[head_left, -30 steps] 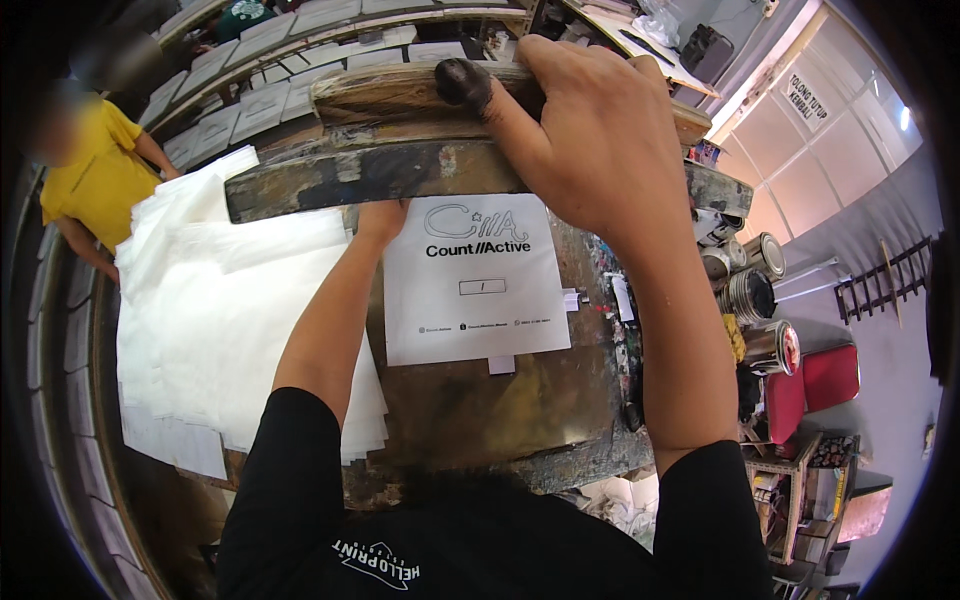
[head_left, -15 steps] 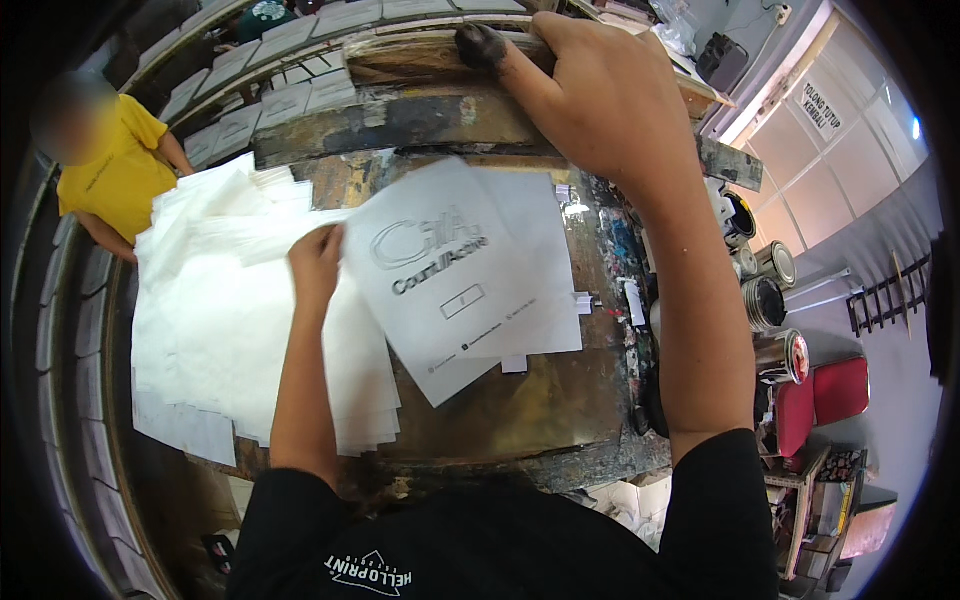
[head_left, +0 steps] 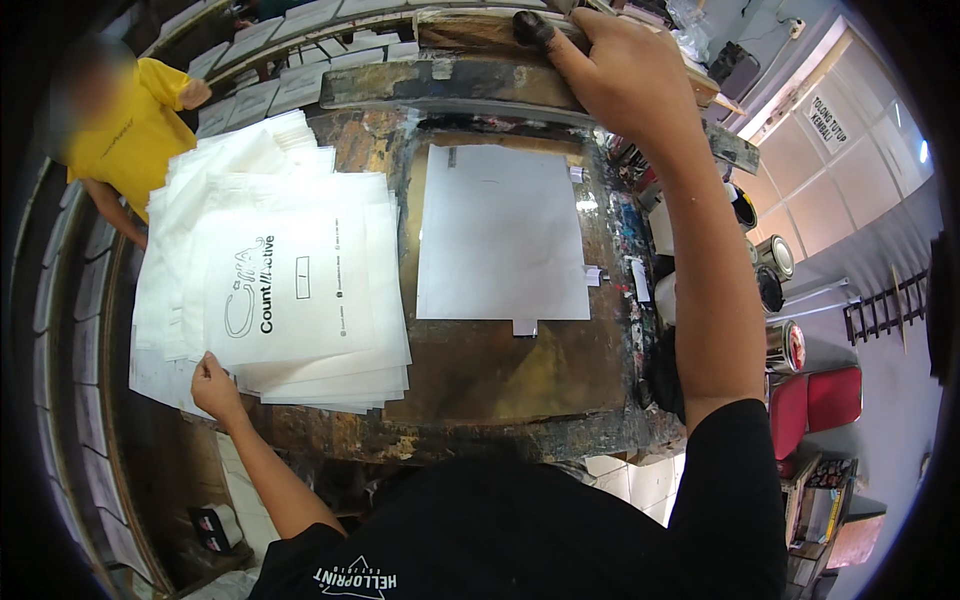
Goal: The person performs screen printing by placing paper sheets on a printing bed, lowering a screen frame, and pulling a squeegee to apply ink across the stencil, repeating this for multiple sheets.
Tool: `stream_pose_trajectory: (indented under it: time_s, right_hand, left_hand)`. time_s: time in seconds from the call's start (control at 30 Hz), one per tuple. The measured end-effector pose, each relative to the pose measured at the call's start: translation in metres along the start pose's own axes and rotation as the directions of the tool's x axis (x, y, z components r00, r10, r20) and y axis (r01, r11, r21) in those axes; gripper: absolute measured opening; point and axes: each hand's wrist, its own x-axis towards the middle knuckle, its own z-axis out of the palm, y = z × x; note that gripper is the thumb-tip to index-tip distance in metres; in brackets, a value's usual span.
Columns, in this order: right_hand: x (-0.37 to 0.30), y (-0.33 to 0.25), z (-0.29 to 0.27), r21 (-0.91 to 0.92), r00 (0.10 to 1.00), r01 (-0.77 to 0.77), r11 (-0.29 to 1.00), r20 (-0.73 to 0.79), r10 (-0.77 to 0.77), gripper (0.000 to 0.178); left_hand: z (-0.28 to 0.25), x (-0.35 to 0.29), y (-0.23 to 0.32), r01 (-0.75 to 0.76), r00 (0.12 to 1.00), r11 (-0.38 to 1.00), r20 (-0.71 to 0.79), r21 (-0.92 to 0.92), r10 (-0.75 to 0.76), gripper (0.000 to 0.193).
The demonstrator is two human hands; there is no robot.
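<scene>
printed bag (head_left: 290, 300) lies on top of the stack (head_left: 300, 385) left of the table (head_left: 480, 375), left hand (head_left: 213, 385) pinching its corner. right hand (head_left: 625, 75) grips the raised screen frame (head_left: 460, 85) (blank sheet (head_left: 500, 235) beneath). the unloading step looks nearly done; next calls for a fresh bag.

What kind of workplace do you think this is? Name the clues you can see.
Most likely a screen-printing workshop. A stack of printed white bags lies on an ink-stained table, paint tins stand at its side, and the right hand holds a raised wooden frame.
</scene>
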Motion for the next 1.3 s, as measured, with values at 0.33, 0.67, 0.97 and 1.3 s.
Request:
stream_pose_trajectory:
  time_s: [0.33,0.67,0.97,1.3]
  right_hand:
    - [-0.035,0.0,0.017,0.022,0.995,0.039,0.999,-0.089,-0.037,0.042]
    - [-0.161,-0.045,0.027,0.113,0.996,-0.015,0.993,0.091,0.005,0.037]
    - [-0.218,-0.046,0.058,0.099,0.909,0.018,0.995,0.414,-0.058,0.03]
    - [-0.202,-0.026,0.066,0.178,0.908,0.024,0.984,0.407,-0.096,0.041]
  left_hand:
    - [-0.048,-0.085,0.235,-0.226,0.774,0.521,0.173,-0.823,0.609,0.074]
    - [-0.009,-0.157,0.283,0.364,0.583,0.451,0.577,-0.815,0.572,0.108]
    - [0.042,-0.205,0.193,0.211,0.653,0.598,0.567,-0.773,0.502,0.107]
    - [0.069,-0.226,0.147,-0.237,0.736,0.756,0.395,-0.61,0.549,0.121]
